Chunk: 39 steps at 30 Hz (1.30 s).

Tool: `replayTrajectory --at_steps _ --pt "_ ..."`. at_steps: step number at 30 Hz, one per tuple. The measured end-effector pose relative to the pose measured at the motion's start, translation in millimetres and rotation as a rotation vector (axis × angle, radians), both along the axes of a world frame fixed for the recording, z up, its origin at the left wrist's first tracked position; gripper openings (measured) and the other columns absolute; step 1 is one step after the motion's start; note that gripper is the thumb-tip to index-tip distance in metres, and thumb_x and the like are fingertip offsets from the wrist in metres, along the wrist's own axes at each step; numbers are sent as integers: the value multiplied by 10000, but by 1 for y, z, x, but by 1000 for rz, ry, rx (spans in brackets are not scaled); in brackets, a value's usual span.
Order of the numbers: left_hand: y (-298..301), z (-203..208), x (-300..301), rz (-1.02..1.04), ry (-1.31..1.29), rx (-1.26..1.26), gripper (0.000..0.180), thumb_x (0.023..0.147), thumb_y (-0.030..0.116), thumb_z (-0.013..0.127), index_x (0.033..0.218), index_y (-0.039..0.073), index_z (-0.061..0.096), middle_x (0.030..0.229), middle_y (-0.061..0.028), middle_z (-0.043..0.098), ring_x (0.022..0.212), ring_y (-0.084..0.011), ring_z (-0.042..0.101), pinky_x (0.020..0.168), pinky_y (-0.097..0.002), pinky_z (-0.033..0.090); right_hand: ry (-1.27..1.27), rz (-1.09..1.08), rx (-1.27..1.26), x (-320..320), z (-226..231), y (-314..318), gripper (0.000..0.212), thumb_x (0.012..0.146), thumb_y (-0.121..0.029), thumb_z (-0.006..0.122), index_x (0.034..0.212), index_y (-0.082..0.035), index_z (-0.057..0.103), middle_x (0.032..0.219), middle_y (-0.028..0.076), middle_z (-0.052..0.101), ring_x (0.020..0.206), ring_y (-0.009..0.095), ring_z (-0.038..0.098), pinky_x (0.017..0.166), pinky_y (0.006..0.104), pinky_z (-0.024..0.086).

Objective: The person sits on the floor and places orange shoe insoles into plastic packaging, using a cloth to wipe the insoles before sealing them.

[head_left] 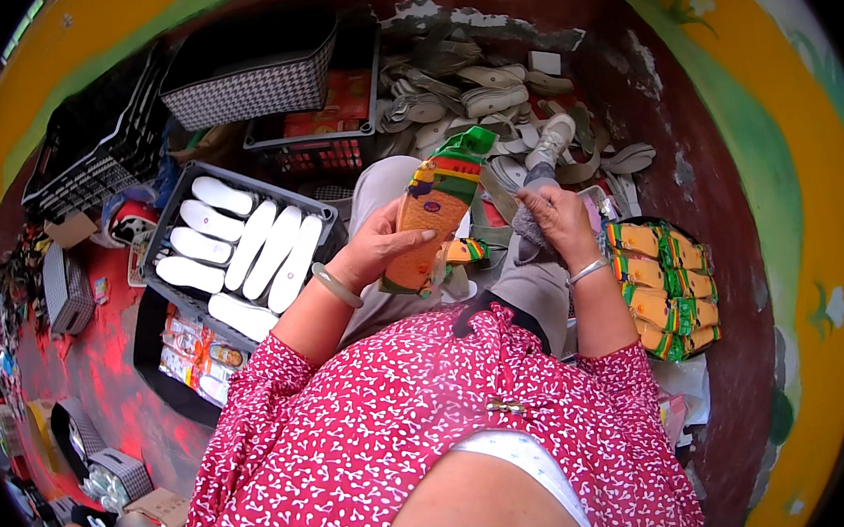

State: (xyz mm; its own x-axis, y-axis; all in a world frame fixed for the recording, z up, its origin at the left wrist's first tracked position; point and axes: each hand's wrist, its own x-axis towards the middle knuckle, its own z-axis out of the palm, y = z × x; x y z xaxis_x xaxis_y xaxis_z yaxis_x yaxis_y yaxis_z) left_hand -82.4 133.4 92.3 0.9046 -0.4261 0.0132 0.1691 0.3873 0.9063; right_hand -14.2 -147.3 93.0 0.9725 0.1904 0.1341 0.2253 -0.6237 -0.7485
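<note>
Now pinching an orange-and-green packet (pixel 437 202) just above frame centre with the left hand (pixel 373 251), probably tilting its face upward for viewing. Having similar packets (pixel 648 272) stacked at middle right, likely for easy reach. Curling the right hand (pixel 563 221) by grey cloth (pixel 528 234), leaving any grip impossible to tell! Hiding left fingers behind the packet.
</note>
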Motion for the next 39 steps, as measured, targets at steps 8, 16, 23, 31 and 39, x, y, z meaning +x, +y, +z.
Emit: replayTrajectory --at_steps 8,16,23,31,39 --pt "24 -15 -18 130 70 -10 362 835 53 601 1180 2 506 1117 -59 595 998 -126 568 888 -280 437 -105 115 67 3 6 53 306 771 -134 677 1034 -34 558 844 20 582 816 116 547 686 308 459" --pt "4 -30 -14 82 39 57 399 879 159 569 1233 0 480 1143 -57 577 1039 -130 537 923 -290 406 710 412 982 -4 9 84 310 838 -102 648 1121 11 589 1016 37 624 888 92 571 781 205 459" --pt "5 -4 20 80 -4 89 407 945 303 490 1198 -13 524 1093 -43 595 992 -91 540 882 -238 410 645 335 1006 -9 -6 82 230 843 -80 636 1049 21 631 952 42 650 837 88 590 747 209 471" --pt "-3 0 33 223 185 11 194 869 126 601 1008 -4 638 907 -35 650 814 -96 591 764 -236 457 655 281 959 -8 -19 76 214 829 -76 656 1009 36 633 873 27 637 752 60 563 663 187 455" --pt "-14 -6 36 382 246 -343 164 881 115 575 966 -16 624 896 -77 659 795 -140 623 761 -273 483 662 289 860 -3 -22 74 144 826 -85 656 902 33 627 798 14 619 675 46 539 606 183 441"
